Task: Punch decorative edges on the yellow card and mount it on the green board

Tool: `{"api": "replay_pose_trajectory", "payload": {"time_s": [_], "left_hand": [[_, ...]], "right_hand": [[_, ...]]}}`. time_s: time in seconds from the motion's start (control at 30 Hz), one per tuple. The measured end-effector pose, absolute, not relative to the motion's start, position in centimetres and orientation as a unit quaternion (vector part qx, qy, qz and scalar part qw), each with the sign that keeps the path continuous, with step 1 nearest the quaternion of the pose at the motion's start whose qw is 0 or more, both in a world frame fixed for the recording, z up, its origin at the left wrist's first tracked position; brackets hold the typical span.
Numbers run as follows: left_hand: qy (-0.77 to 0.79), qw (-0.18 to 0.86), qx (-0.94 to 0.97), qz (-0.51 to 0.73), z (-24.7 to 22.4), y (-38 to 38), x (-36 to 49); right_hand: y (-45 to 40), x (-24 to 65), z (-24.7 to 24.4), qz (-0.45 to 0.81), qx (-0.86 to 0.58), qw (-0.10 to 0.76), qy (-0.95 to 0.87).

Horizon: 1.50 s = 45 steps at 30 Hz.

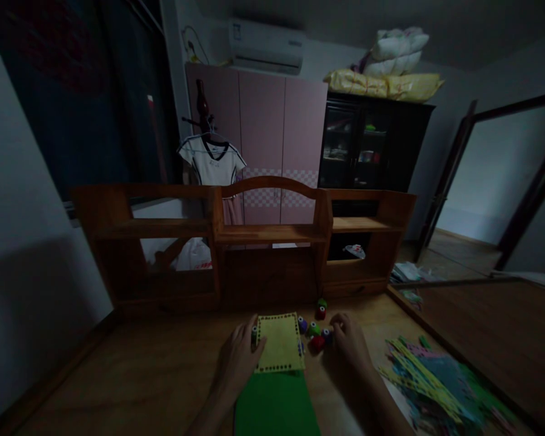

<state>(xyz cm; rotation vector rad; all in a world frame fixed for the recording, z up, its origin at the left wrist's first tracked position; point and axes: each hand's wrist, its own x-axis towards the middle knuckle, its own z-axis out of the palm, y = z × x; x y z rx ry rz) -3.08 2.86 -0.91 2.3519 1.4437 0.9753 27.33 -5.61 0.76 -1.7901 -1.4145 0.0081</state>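
Note:
A yellow card (277, 344) with a row of dark dots along its border overlaps the upper end of a green sheet (276, 404). My left hand (238, 357) grips the card's left side, its thumb over the edge. A small green piece with a white-ringed end (254, 332) shows between thumb and forefinger. To the card's right lies a cluster of similar small pieces: a purple one (302, 325), a green one (313, 329) and a red one (317, 343). My right hand (349, 340) has its fingers closed beside another purple piece (327, 335); whether it holds anything is hidden.
Another red piece (321, 312) stands farther back on the wooden desk (163, 363). A heap of coloured paper strips and sheets (436, 375) lies at the right. A wooden shelf unit (272, 234) runs along the desk's back edge. The room is dim.

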Motion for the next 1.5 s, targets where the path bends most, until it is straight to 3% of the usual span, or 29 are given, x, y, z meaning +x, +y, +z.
{"api": "replay_pose_trajectory", "payload": {"time_s": [0.5,0.77,0.87,1.0,1.17,1.33,1.5], "left_hand": [[0.427,0.182,0.806,0.367,1.0,1.5,-3.0],[0.283,0.274,0.838,0.378,2.4,0.2,-2.5],[0.309,0.388,0.735,0.463,2.4,1.1,-2.7],[0.402,0.534,0.43,0.607,1.2,4.0,-4.0],[0.333,0.683,0.137,0.635,0.3,6.7,-6.6],[0.222,0.762,0.066,0.605,0.5,6.8,-7.1],[0.259,0.751,0.099,0.599,0.4,6.7,-6.3]], "right_hand": [[-5.8,24.6,1.1,-0.006,-0.653,0.463,-0.599],[-5.8,23.6,1.4,0.004,-0.63,0.441,-0.639],[-5.7,23.5,1.5,0.002,-0.624,0.451,-0.637],[-5.5,23.7,2.1,-0.013,-0.624,0.47,-0.624],[-5.5,23.8,2.9,-0.033,-0.632,0.474,-0.612],[-5.7,23.3,3.2,-0.032,-0.622,0.462,-0.631],[-5.8,22.7,3.5,-0.025,-0.617,0.447,-0.648]]}}
